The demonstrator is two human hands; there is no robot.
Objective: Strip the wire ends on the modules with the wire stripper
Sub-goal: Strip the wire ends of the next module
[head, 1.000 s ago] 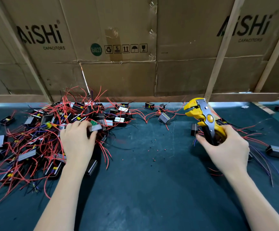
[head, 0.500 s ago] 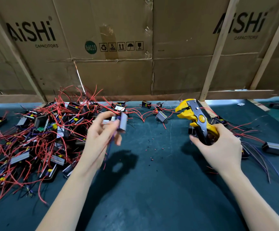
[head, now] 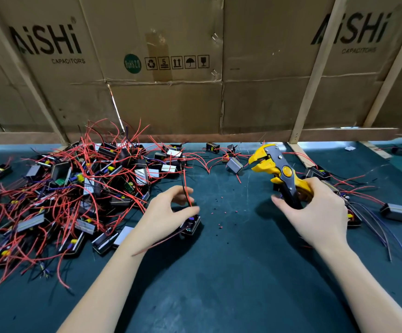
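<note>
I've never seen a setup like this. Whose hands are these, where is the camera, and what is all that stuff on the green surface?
No machine here: a person works with bare hands, filmed by a camera worn on the head, looking down. The right hand grips a yellow wire stripper. The left hand pinches the red and black wires of one small module resting on the green mat. To the left lies a tangled pile of modules with red wires. Further modules lie to the right. Cardboard sheets form the back wall.
</note>
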